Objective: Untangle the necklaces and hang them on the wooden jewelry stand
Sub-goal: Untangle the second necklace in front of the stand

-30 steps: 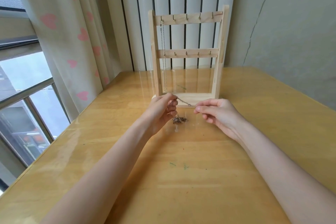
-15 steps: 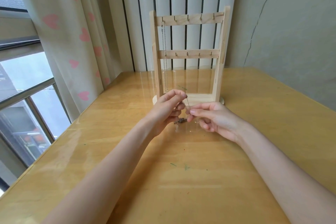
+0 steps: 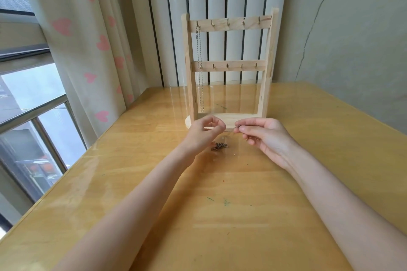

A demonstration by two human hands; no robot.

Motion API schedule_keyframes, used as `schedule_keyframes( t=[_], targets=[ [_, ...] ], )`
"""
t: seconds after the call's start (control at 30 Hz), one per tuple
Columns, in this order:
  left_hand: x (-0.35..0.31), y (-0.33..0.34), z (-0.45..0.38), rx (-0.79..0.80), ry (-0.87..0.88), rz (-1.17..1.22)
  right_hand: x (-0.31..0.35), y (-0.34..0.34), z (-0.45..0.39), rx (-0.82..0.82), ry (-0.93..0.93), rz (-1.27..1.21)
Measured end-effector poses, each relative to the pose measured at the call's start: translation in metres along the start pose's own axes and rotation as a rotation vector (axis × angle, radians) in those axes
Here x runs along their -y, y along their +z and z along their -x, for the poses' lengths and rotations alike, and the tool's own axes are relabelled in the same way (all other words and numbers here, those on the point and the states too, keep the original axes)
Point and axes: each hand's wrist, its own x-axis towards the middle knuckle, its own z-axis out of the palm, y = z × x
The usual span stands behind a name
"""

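Two hands pinching a dark chain, its tangle on the table.

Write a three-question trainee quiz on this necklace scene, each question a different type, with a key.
1. True or false: a silver chain already hangs from the leftmost top hook of the wooden stand.
2. Where does the tangled clump lie? A) on the stand's base B) on the table, below the hands C) in the left hand
3. Fill in: the right hand pinches a bit of ___ at its fingertips.

Key: 1 true; 2 B; 3 chain.
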Motion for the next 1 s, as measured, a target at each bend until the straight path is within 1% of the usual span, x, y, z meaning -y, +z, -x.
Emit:
schedule_keyframes(
  t=[0.1,0.17,0.33,0.5,0.57,0.67,0.8,1.0],
  targets=[
    [-0.003,0.001,-0.001,-0.013,0.116,0.004,0.0,0.001,0.001,-0.009,-0.01,0.022],
    [-0.006,0.001,0.0,0.006,0.154,-0.012,0.001,0.003,0.002,-0.022,-0.024,0.059],
    [-0.001,0.002,-0.001,0.023,0.159,-0.079,0.002,0.007,0.003,-0.046,-0.088,0.241],
    [0.003,0.003,-0.004,0.015,0.193,-0.222,-0.002,0.011,0.002,-0.027,-0.148,0.442],
    [0.004,0.003,-0.005,-0.001,0.185,-0.211,-0.002,0.01,0.002,-0.02,-0.151,0.433],
    [0.005,0.0,-0.005,0.007,0.142,-0.133,0.0,0.008,0.003,-0.028,-0.155,0.372],
    [0.002,0.0,-0.003,0.019,0.124,-0.074,-0.001,0.009,0.002,-0.033,-0.178,0.4],
    [0.001,0.002,-0.001,0.014,0.155,-0.111,-0.003,0.01,0.0,-0.032,-0.241,0.474]
  ],
)
